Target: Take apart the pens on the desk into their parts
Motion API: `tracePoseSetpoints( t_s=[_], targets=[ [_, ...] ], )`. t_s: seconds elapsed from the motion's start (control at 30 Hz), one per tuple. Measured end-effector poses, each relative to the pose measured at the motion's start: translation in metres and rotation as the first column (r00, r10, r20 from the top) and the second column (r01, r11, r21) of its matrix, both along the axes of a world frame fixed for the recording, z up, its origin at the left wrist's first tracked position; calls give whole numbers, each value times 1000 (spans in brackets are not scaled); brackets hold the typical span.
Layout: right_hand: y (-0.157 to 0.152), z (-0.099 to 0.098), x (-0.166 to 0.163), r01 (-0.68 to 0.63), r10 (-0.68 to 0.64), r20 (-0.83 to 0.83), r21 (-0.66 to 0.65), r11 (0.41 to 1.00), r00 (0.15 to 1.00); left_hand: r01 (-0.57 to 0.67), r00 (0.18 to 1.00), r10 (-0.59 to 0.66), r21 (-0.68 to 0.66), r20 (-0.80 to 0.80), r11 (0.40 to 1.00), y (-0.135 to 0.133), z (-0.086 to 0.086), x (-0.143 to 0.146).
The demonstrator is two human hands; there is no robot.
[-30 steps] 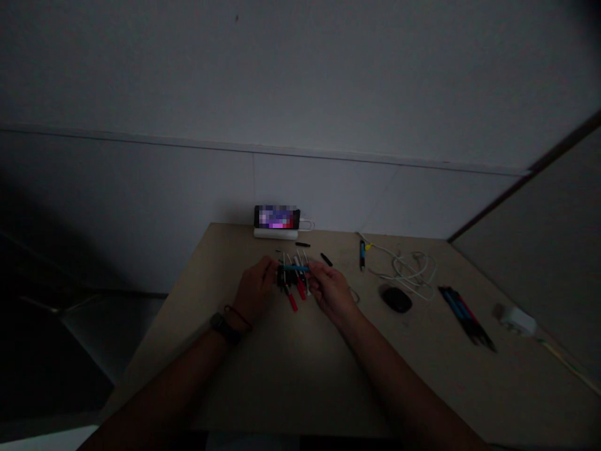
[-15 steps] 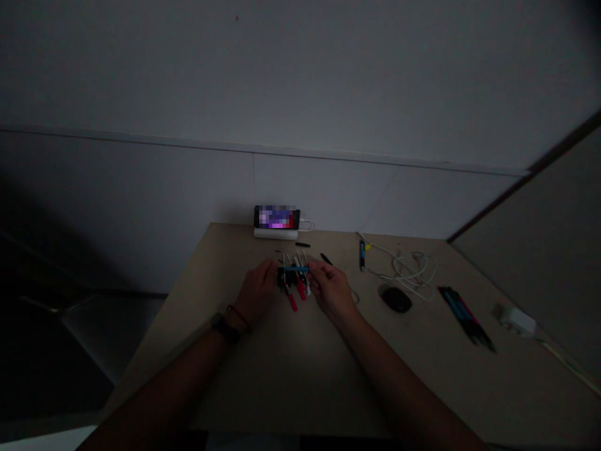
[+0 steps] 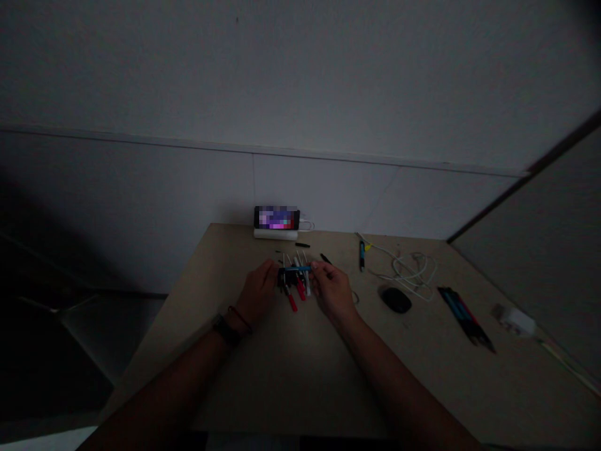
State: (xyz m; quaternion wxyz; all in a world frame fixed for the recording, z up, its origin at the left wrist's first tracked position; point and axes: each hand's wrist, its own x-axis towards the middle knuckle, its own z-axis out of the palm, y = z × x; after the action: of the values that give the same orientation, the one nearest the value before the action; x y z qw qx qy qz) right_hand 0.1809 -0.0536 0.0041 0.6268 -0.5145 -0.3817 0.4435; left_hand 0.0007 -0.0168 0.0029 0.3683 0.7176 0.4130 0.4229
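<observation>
A slim blue pen with a darker left end lies level between my two hands. My right hand pinches its right end between thumb and fingertips. At the other end, the closed fingers of my left hand grip the dark part; the dim light blurs exactly where they touch. Below and behind the pen is a cluster of pen parts: a red piece, another red piece, black pieces and several thin pale sticks pointing away from me.
A lit phone stands on a white base by the wall. To the right lie a blue-black pen, a coiled white cable, a black mouse, a bunch of pencils or pens and a white plug block.
Both hands stay almost in place, still on the blue pen. It has shifted very slightly to the right; the objects on the table have not moved.
</observation>
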Motion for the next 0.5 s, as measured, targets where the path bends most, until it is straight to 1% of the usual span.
tracePoseSetpoints(
  t_s=[0.03, 0.1, 0.17, 0.23, 0.37, 0.5],
  targets=[
    [0, 0, 1, 11, -11, 22, -5, 1000, 1000, 6, 1000, -6, 11, -16, 1000, -1, 0, 0],
    [0, 0, 2, 42, -43, 117, 8, 999, 992, 13, 999, -12, 27, -41, 1000, -2, 2, -1],
    [0, 3, 2, 79, -91, 249, 56, 995, 964, 14, 999, -12, 45, -53, 999, -3, 4, -1],
    [-1, 5, 2, 99, -129, 339, 103, 990, 932, 15, 998, -11, 65, -56, 998, -3, 6, -2],
    [-1, 6, 1, 106, -144, 366, 121, 987, 920, 11, 998, -6, 78, -67, 997, -4, 7, -1],
    [-1, 5, 1, 58, -81, 349, 74, 996, 934, -19, 998, 23, 61, -62, 998, -4, 7, -1]
  ],
)
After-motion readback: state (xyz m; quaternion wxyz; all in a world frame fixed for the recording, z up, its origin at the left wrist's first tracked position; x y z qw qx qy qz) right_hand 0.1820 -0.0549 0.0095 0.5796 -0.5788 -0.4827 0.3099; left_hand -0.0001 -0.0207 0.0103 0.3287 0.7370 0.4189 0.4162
